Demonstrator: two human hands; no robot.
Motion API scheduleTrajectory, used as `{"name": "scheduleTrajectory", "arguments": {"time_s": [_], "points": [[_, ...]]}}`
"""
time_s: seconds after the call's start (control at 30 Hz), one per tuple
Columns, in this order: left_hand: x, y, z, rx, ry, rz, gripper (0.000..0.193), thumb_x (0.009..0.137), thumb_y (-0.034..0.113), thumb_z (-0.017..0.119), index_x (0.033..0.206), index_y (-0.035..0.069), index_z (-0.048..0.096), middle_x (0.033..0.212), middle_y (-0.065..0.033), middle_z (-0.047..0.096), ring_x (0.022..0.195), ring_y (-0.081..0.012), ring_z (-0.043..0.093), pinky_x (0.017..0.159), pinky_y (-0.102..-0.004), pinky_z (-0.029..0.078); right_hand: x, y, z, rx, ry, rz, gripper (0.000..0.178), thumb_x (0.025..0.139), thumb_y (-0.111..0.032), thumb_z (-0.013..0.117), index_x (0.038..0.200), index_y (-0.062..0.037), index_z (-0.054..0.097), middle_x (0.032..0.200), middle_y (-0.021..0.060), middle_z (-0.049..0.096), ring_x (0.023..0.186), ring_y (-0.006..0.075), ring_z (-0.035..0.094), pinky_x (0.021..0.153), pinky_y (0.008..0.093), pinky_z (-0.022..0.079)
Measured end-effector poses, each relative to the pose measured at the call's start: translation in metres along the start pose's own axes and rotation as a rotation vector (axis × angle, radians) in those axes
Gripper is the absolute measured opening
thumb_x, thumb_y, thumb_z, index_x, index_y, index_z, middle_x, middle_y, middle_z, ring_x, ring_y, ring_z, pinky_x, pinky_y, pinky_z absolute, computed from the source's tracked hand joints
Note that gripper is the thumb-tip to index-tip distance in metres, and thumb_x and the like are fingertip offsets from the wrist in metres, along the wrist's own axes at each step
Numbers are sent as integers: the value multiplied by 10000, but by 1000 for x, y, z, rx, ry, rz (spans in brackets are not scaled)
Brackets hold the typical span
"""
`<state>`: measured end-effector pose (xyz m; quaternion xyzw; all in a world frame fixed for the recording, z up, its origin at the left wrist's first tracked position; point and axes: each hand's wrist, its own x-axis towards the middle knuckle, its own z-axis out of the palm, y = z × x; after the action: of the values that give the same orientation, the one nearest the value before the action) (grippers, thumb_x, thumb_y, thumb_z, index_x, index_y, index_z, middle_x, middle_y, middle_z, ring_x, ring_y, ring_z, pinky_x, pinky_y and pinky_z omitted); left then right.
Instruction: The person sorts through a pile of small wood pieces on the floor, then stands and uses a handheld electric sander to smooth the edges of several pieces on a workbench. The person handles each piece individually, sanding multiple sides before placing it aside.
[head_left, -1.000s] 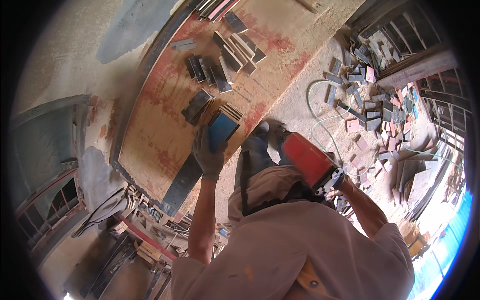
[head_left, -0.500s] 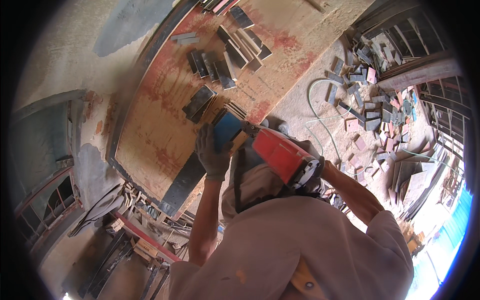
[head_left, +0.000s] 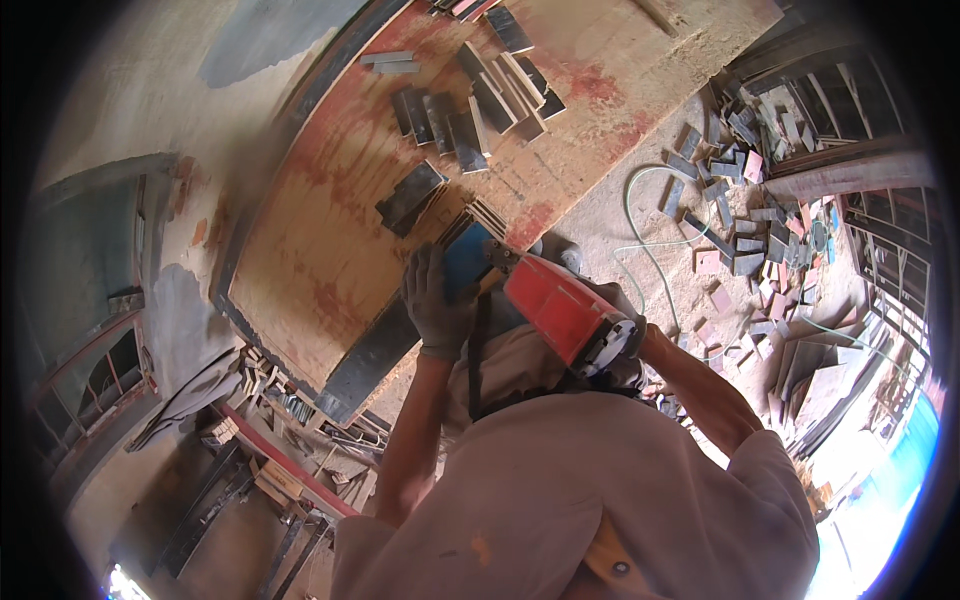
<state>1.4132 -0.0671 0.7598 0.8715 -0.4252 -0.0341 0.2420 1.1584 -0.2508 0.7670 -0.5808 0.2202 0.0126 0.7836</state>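
My left hand (head_left: 437, 303), in a grey glove, grips a blue block (head_left: 467, 260) at the near edge of a worn red-brown wooden board (head_left: 330, 230). My right hand (head_left: 622, 328) holds a red power tool (head_left: 556, 306) whose front end touches the blue block from the right. Thin wooden strips (head_left: 478, 215) lie under the block. Most of my right hand's fingers are hidden behind the tool body.
Stacks of dark cut pieces (head_left: 470, 105) lie spread on the board farther away. A light green cable (head_left: 640, 235) loops over the dusty ground. Many offcuts (head_left: 745, 215) litter the ground at right. Metal frames (head_left: 870, 260) stand at far right, scrap (head_left: 270, 440) below the board.
The red tool has swung from my right side toward the board and now meets the blue block. My left hand has kept its hold on the block.
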Motion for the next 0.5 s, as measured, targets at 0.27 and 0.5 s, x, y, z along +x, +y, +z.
{"name": "scheduleTrajectory", "arguments": {"time_s": [0.27, 0.5], "points": [[-4, -1, 3, 16, 22, 28, 712, 856, 493, 693, 1385, 33, 565, 1410, -215, 569, 1352, -416, 495, 1149, -565, 316, -2, 29, -8, -98, -28, 9, 618, 829, -198, 721, 1393, -5, 559, 1255, 213, 665, 1130, 332, 651, 1001, 405, 502], [-2, -5, 6, 31, 66, 92, 681, 892, 472, 658, 1370, -4, 562, 1397, -225, 573, 1331, -417, 507, 1140, -551, 327, 3, 15, -2, -28, -16, 20, 629, 839, -203, 710, 1413, -10, 542, 1349, 225, 613, 1245, 336, 593, 1080, 406, 449]]}}
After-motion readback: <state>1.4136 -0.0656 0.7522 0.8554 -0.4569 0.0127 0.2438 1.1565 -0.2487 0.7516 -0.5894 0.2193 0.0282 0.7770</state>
